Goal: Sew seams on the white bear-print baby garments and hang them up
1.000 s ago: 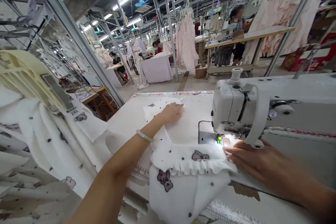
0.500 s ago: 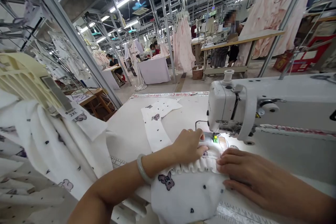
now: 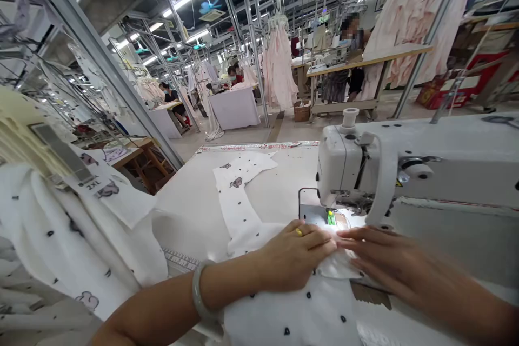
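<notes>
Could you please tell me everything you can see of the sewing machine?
The sewing machine is white, seemingly painted metal, upright on the white table. Its head is at left, a spool pin on top, with light on the needle plate. Spotted cloth lies before it, under the left hand and right hand.

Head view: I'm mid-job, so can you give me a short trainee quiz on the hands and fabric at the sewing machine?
1. True or false: the left hand and the right hand both lie flat on the white dotted fabric in front of the sewing machine.
2. What size is printed on the tag at the far left? A) M B) 2XL C) 5XL
3. Fill in: the left wrist wears a pale ___.
Key: 1 true; 2 B; 3 bangle.
</notes>
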`<state>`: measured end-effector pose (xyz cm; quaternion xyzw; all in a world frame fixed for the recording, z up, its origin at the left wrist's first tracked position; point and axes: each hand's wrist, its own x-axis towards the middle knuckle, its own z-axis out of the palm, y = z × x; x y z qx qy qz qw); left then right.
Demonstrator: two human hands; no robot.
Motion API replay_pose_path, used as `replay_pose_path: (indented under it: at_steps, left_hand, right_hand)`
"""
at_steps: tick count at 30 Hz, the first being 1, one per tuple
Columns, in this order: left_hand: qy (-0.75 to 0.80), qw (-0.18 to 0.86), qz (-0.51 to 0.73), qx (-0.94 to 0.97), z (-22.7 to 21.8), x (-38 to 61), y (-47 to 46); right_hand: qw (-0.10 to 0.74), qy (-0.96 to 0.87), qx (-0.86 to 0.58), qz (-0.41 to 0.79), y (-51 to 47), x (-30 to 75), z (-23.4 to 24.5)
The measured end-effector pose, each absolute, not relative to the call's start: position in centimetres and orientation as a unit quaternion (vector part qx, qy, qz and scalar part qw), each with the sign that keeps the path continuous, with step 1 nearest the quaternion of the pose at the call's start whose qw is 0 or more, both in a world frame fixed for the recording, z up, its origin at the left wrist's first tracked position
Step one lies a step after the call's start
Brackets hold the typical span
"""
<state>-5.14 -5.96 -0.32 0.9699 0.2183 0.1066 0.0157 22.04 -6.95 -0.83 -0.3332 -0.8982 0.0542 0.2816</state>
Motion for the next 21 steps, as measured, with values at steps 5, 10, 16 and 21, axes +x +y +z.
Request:
replay_pose_path:
  at_steps: [5,10,16,21]
  left_hand:
    - [0.207,0.042,0.101,0.972,-0.2,-5.0,-5.0]
    - [0.194,0.073,0.104,0.973,-0.4,-4.8,-3.6]
    - [0.196,0.084,0.115,0.970,-0.2,-4.7,-3.5]
    - [0.200,0.098,0.116,0.968,-0.2,-4.8,-3.5]
  right_hand:
    - [0.252,-0.921,-0.291,-0.054,-6.8,21.9,-2.0]
    - [0.253,-0.912,-0.311,-0.087,-6.1,22.2,-3.0]
    - [0.229,-0.912,-0.335,-0.057,-6.2,22.4,-3.1]
    - [0.223,-0.914,-0.332,-0.072,-6.3,22.9,-3.1]
